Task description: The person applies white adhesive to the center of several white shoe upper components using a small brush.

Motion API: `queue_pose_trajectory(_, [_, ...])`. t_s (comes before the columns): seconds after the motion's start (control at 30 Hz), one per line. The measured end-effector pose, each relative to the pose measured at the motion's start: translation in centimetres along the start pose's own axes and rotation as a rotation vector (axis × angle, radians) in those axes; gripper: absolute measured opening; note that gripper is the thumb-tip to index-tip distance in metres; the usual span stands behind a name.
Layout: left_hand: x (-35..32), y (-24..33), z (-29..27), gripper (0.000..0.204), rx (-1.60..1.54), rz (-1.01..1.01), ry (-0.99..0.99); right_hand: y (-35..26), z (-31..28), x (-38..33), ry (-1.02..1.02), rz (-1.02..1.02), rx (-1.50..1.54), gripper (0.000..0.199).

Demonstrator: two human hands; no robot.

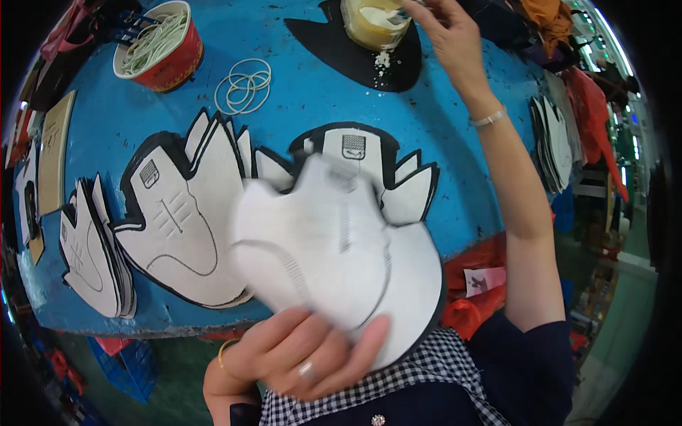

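My left hand (312, 351), with a ring and a yellow bangle, pinches the lower edge of a flat white shoe upper (312, 238), blurred by motion. Curved stitching shows on it. Beneath it at the table's near edge lies another white shoe upper (419, 270) with black backing. My right hand (451, 42) reaches far out, its fingers closed at the rim of a tub of white paste (376, 25). They grip a small paste-smeared tool (402, 13), whose full shape is hidden. White paste crumbs (383, 60) lie on the black piece (334, 42) under the tub.
Piles of white shoe uppers (177, 220) lie left of centre, with smaller stacks at the far left (92, 248) and right edge (550, 142). A red tub (160, 50) holds pale rubber bands. Loose bands (245, 86) lie beside it on the blue table (291, 85). Red plastic (472, 305) hangs near the front edge.
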State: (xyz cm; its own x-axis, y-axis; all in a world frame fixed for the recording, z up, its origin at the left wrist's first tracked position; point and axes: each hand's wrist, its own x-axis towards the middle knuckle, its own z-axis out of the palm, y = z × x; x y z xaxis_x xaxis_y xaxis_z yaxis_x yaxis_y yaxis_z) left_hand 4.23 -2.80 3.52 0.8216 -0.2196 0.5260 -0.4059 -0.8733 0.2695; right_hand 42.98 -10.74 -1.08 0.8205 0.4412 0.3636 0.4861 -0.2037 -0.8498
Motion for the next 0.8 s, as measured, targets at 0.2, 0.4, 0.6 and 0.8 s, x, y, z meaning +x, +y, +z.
queue_pose_trajectory(0.2, [-4.4, -1.4, -2.4, 0.032, 0.443, -0.535, 0.197, 1.6, 0.6, 1.5, 0.003, -0.268, -0.369, 0.023])
queue_pose_trajectory(0.4, [-4.6, -2.0, 1.4, 0.048, -0.057, -0.48, -0.058, 0.4, -1.8, -0.8, -0.006, -0.52, -0.463, 0.023])
queue_pose_trajectory(0.6, [-3.3, -0.1, 6.2, 0.049, -0.168, -0.312, -0.155, -3.2, -2.2, -10.0, -0.328, -0.095, -0.011, 0.016])
queue_pose_trajectory(0.8, [-3.0, 0.0, 6.2, 0.047, -0.108, -0.289, -0.22, -6.0, -0.5, -17.3, -0.56, -0.168, -0.146, 0.021])
